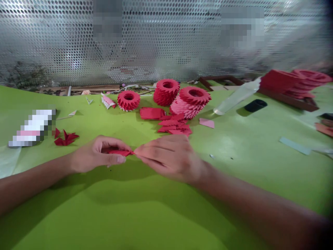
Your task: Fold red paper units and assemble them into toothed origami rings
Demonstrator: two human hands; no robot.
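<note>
Between my two hands, a little above the green tabletop (125, 218), is a red folded paper piece (118, 152). My left hand (100, 154) is closed around its body, thumb along the near side. The fingers of my right hand (169, 156) are pinched together at its right-hand tip. Just beyond my right hand lies a loose pile of red folded paper pieces (175, 125), beside a stack of red paper (152, 113). Left of my left hand rest some dark red folded pieces (66, 138).
Rings of interlocked red and pink paper, including a small ring (128, 100) and a taller pink-sided one (192, 100), stand farther back. To the right are a translucent bottle (236, 97), a black cylinder (255, 105) and a brown tray (291, 99). A perforated metal wall (145, 45) closes the back.
</note>
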